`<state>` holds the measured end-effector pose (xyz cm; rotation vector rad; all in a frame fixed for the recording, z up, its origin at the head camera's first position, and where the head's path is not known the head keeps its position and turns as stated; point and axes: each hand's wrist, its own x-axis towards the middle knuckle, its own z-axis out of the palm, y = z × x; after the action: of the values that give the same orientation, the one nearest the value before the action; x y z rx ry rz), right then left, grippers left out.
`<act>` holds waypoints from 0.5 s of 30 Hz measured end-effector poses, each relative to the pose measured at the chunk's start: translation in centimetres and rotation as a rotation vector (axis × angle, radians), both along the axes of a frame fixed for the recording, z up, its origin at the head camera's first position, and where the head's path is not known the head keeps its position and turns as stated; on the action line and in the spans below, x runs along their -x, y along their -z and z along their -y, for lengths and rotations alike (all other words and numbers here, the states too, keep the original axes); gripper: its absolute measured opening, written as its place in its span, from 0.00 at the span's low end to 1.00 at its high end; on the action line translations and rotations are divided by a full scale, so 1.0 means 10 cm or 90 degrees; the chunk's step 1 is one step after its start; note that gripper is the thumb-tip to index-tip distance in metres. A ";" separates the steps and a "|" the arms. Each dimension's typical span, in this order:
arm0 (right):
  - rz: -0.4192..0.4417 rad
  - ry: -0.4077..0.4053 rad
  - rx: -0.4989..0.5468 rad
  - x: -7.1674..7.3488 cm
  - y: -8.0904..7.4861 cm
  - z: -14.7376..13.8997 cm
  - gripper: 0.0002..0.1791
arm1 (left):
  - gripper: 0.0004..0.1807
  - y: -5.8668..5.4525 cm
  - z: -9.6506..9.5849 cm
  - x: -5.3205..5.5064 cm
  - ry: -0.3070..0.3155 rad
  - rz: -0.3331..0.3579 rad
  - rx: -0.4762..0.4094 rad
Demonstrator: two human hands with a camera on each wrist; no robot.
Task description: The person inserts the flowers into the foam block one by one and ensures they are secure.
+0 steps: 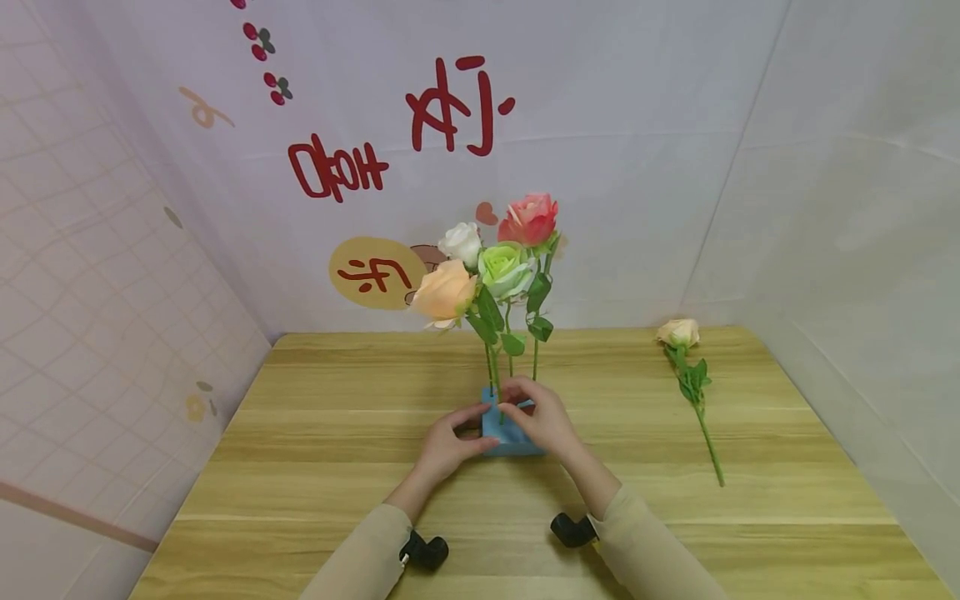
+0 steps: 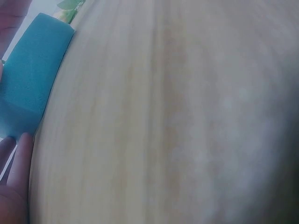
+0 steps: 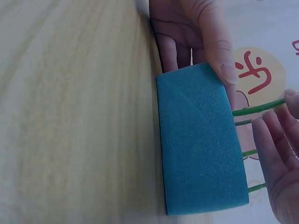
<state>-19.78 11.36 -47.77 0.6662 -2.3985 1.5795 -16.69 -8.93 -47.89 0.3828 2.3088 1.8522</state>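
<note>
A blue foam block point(image 1: 514, 446) sits on the table with several upright flower stems in it. My left hand point(image 1: 447, 443) holds the block at its left side, thumb along the near edge. Just above the foam, my right hand point(image 1: 547, 421) pinches the green stem of a peach rose point(image 1: 445, 292) between thumb and forefinger. Behind this flower stand a white rose point(image 1: 461, 242), a light green rose point(image 1: 506, 270) and a pink-red rose point(image 1: 530, 219). The right wrist view shows the block's front face point(image 3: 201, 144), with the left thumb on its top edge.
On the table's right side lies another pale peach rose point(image 1: 679, 333), its stem pointing toward me. The wooden table point(image 1: 337, 400) meets a white cloth backdrop point(image 1: 637, 167) with red characters at the back. Cloth walls flank both sides.
</note>
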 end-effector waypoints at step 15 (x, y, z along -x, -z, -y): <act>0.039 -0.048 0.010 -0.28 -0.24 -0.19 0.18 | 0.30 0.00 -0.01 0.00 -0.011 -0.007 0.005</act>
<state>-17.02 13.24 -45.34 0.7235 -2.4294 1.6697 -16.69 -8.80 -47.93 0.3745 2.3338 1.8525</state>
